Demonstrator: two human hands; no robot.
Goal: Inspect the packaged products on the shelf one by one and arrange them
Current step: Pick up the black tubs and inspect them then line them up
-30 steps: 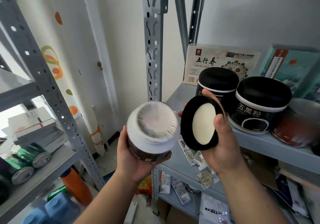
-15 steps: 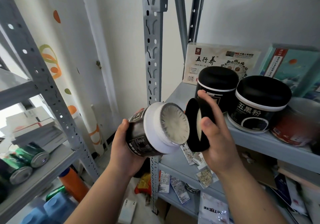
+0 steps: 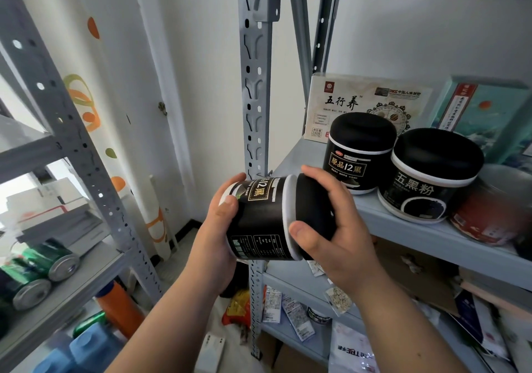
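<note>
The left hand [image 3: 218,228] curls its fingers round the round black tub [image 3: 259,217], tipped sideways. The right hand [image 3: 339,228] clamps its fingers on the black plastic lid [image 3: 312,202], maybe to twist it tight.

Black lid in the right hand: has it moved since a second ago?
Yes. The black lid has shifted left toward the grey shelf upright and now caps the jar, which the left hand holds on its side.

Grey shelf [image 3: 426,240] right of right hand [image 3: 342,228]: tall black jar [image 3: 359,153], wide black jar [image 3: 431,176], red tin [image 3: 486,214]; behind, cream box [image 3: 359,96], teal box [image 3: 483,107]
</note>
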